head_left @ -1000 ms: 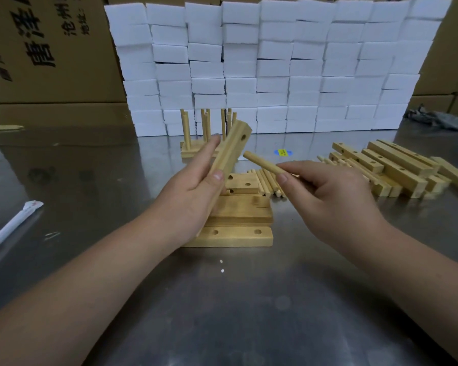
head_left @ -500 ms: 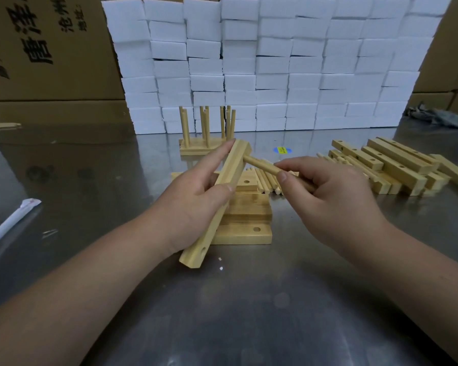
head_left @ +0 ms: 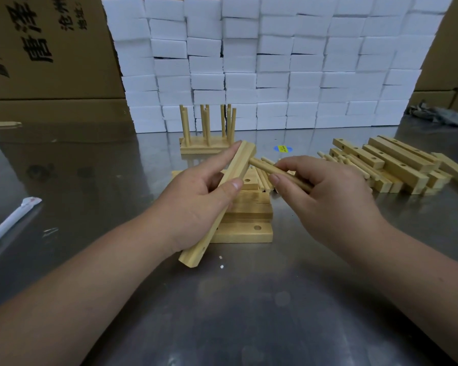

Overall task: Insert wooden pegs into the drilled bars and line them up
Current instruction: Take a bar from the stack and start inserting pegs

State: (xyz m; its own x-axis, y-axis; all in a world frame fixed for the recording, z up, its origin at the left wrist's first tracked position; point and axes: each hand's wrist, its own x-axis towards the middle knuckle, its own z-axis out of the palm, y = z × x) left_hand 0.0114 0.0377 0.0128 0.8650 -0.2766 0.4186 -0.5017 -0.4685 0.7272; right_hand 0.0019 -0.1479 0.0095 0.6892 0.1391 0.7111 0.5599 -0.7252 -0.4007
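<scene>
Head-worn, forward-down, seemingly close over table (head_left: 249,313)

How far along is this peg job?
Done: pegged bars stand at the back, pegs upright. In hand: the left hand grips a drilled bar while the right hand pinches a peg with its tip at the bar's upper end. Left: the stacked bars under the hands, the pile of bars at right and the loose pegs are unassembled.
</scene>
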